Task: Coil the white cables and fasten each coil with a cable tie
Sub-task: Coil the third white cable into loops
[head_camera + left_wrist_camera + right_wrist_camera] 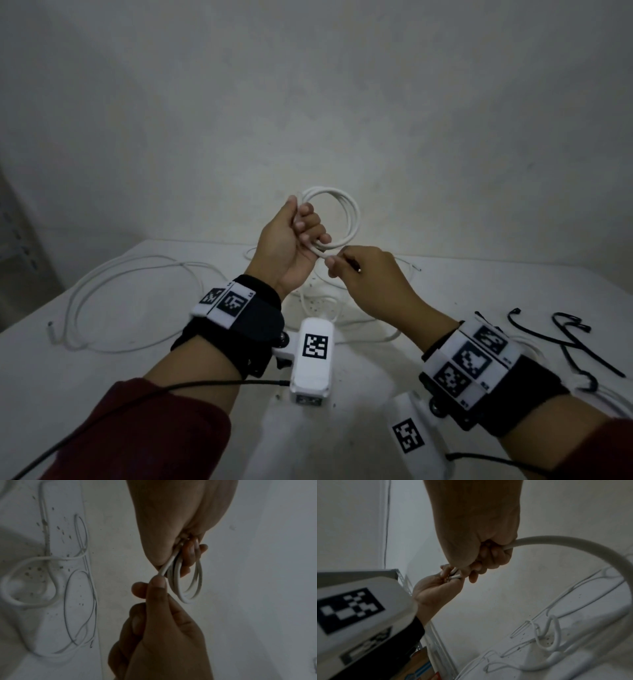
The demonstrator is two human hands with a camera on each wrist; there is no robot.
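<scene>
The coiled cable at the frame's centre has a smooth, matt white plastic sheath. The desk is matt white and speckled with dark marks, and the cable ties at lower right look like thin black plastic. The wrist bands are black cloth, carrying smooth white plastic camera housings.

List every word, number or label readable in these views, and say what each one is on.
No readable words or numbers in any view.
Wrist bands and camera housings: black-and-white square code markers only, no letters.
Small marks beside the band markers: too tiny to read.
Box under the shelf: print too blurred.
</scene>
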